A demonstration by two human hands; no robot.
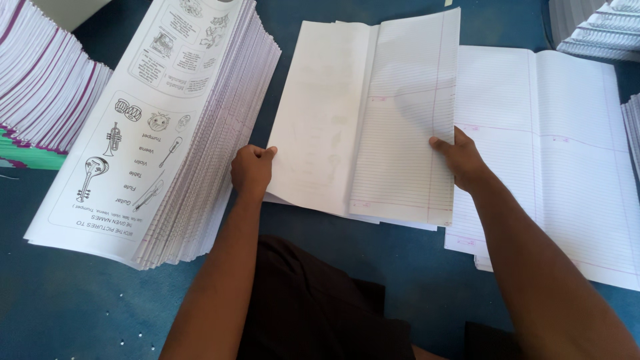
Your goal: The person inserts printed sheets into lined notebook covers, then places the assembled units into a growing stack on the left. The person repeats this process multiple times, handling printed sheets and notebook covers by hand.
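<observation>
Left hand (252, 168) is pinching folded sheet (363, 120) at its left edge, right hand (460, 157) fingers pressing flat on its right edge w/ thumb on top; risk: sheet is hanging loose, could skew vs. ruled pile (560, 153) beside it.

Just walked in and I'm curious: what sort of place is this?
Probably a notebook bindery or print shop: a tall stack of printed sheets, loose ruled sheets, and hands gathering a ruled set.

Your table (80, 313) is a deep teal blue. On it, the folded sheet (407, 113) is white, ruled in fine grey lines with pink margin lines. Left of that sheet, the tall stack (153, 127) shows black line drawings on white. Left of the stack, purple-edged white piles (47, 80).
</observation>
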